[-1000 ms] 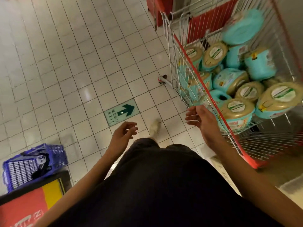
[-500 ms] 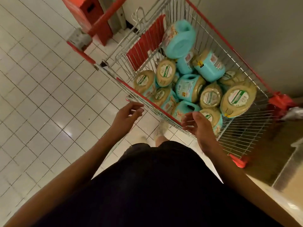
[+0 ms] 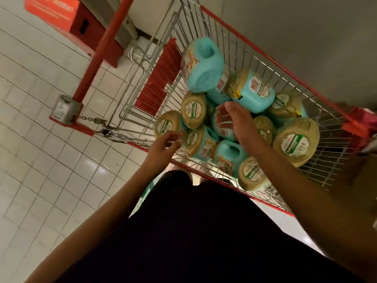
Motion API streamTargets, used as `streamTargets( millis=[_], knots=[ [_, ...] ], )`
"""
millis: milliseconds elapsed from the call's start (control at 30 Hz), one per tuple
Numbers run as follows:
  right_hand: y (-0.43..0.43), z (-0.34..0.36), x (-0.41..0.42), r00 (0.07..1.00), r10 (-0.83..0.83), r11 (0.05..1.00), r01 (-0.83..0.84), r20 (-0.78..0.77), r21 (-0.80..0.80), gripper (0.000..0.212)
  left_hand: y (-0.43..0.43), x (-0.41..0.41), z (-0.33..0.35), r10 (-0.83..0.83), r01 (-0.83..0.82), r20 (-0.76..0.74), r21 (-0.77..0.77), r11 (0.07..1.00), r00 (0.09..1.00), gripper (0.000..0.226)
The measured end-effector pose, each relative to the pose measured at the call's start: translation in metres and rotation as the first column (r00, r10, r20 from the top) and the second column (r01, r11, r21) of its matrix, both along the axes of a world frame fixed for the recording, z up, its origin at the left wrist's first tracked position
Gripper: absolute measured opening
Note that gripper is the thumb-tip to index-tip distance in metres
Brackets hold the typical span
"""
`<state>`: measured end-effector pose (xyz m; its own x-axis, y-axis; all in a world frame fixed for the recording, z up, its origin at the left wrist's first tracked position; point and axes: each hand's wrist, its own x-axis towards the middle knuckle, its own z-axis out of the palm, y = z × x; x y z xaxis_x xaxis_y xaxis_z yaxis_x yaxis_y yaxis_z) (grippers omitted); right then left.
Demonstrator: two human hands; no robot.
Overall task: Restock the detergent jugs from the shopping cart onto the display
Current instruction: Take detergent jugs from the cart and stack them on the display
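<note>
Far to my left lies white tiled floor, with a red box against the wall. Next comes the shopping cart, its red handle ending in a grey coin lock. My left hand hovers at the cart's near rim, fingers loosely curled and holding nothing, just beside a gold-capped jug. The detergent jugs, teal with gold caps, lie heaped in the cart's basket. My right hand hangs over the heap's middle, fingers apart and relaxed; whether it touches a jug I cannot tell.
</note>
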<state>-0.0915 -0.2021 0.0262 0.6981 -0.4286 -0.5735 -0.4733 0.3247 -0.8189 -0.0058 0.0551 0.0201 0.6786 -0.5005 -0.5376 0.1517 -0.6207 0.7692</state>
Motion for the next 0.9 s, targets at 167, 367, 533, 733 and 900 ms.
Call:
streamTargets(
  millis=[167, 367, 533, 733, 900],
  knots=[
    [-0.032, -0.014, 0.067, 0.998, -0.020, 0.998, 0.016, -0.064, -0.054, 0.026, -0.052, 0.058, -0.023, -0.057, 0.057, -0.015, 0.031, 0.998, 0.998, 0.018],
    [-0.075, -0.028, 0.144, 0.988, -0.040, 0.946, -0.012, -0.152, -0.325, 0.013, -0.109, 0.128, -0.059, 0.085, -0.075, -0.180, 0.063, 0.995, 0.980, 0.013],
    [-0.098, -0.057, 0.200, 0.949, -0.049, 0.923, -0.077, -0.312, -0.377, 0.030, -0.153, 0.183, -0.088, 0.360, -0.325, -0.408, 0.154, 0.933, 0.839, 0.034],
    [-0.108, -0.089, 0.234, 0.910, 0.075, 0.945, -0.195, -0.408, -0.261, 0.047, -0.178, 0.199, -0.105, 0.417, -0.487, -0.676, 0.098, 0.868, 0.608, 0.051],
    [-0.113, -0.097, 0.225, 0.935, 0.052, 0.983, -0.109, -0.352, -0.146, 0.042, -0.185, 0.203, -0.108, 0.416, -0.575, -0.747, 0.055, 0.816, 0.518, 0.051]
  ],
)
